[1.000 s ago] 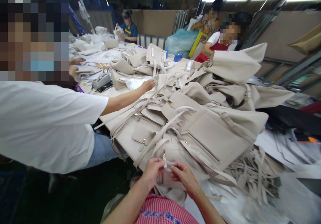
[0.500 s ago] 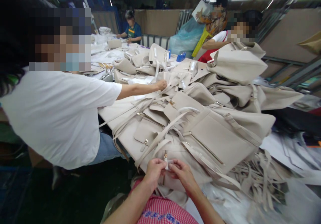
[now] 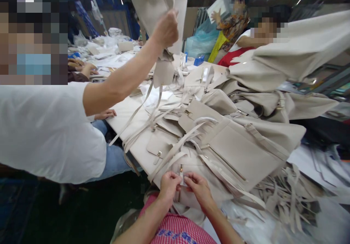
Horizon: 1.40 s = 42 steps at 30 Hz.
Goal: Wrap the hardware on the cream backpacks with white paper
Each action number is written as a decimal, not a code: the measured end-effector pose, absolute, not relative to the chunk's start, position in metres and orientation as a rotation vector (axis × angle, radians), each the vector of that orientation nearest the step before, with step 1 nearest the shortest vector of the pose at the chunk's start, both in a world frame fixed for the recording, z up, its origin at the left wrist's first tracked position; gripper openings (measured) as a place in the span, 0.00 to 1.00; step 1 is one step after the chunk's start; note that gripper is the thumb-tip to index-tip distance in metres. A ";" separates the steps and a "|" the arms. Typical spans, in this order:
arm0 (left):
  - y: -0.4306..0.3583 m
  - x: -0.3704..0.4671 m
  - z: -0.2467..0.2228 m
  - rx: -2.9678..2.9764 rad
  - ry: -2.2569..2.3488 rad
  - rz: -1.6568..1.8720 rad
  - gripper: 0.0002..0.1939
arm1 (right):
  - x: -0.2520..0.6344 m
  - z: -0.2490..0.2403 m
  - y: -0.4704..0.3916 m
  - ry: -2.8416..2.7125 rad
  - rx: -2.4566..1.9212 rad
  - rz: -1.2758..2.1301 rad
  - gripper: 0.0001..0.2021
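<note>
A beige bag [image 3: 191,163] with a gold zipper lies at the table's near edge, close to my body. My left hand [image 3: 170,185] pinches the small pale zipper pull [image 3: 181,176] from the left. From the right, my right hand [image 3: 197,186] has its fingers pressed together at the same pull, their tips close to those of the left. The metal end of the pull shows just above my fingertips. Beside them is a flap pocket [image 3: 161,145] with a metal clasp, and long beige straps cross the bags.
At left, a person in a white shirt [image 3: 54,134] holds up a beige bag [image 3: 161,7]. More bags [image 3: 240,145] are heaped at right, with loose straps [image 3: 290,196] and plastic beside them. Two people are at the back right, one handling a large beige bag.
The person at left has raised an arm and lifted a bag off the pile. At right, a large bag has swung up and outward. My hands stay nearly where they were.
</note>
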<state>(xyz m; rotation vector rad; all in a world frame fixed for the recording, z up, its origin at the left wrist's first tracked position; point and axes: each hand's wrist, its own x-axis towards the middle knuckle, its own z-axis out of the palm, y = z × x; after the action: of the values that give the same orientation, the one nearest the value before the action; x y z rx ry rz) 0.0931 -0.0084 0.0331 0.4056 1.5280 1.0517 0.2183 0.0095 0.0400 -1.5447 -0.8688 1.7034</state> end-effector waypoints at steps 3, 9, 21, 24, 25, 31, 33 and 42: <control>-0.007 0.094 0.033 0.393 1.539 1.071 0.14 | 0.221 0.041 0.008 -0.871 -1.529 1.717 0.18; -0.006 0.092 0.034 0.397 1.569 1.053 0.15 | 0.227 0.038 0.002 -0.805 -1.517 1.803 0.20; -0.007 0.092 0.040 0.434 1.558 1.027 0.13 | 0.207 0.040 0.007 -0.895 -1.599 1.704 0.20; -0.008 0.091 0.041 0.412 1.552 1.005 0.14 | 0.205 0.039 0.008 -0.949 -1.611 1.629 0.19; -0.009 0.091 0.041 0.397 1.545 0.988 0.14 | 0.204 0.038 0.008 -0.965 -1.611 1.607 0.19; -0.016 0.084 0.046 0.347 1.450 0.786 0.21 | 0.204 0.035 0.008 -1.019 -1.601 1.555 0.20; -0.016 0.084 0.045 0.399 1.464 0.765 0.18 | 0.205 0.035 0.007 -1.033 -1.597 1.548 0.20; -0.004 0.085 0.050 0.805 1.695 0.800 0.10 | 0.208 0.036 0.008 -1.101 -1.569 1.536 0.18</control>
<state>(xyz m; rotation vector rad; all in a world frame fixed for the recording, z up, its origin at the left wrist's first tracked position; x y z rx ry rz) 0.0855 -0.0044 0.0498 0.8054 1.6948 0.8004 0.2079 0.0075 0.0358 -1.5688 -1.1012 1.5360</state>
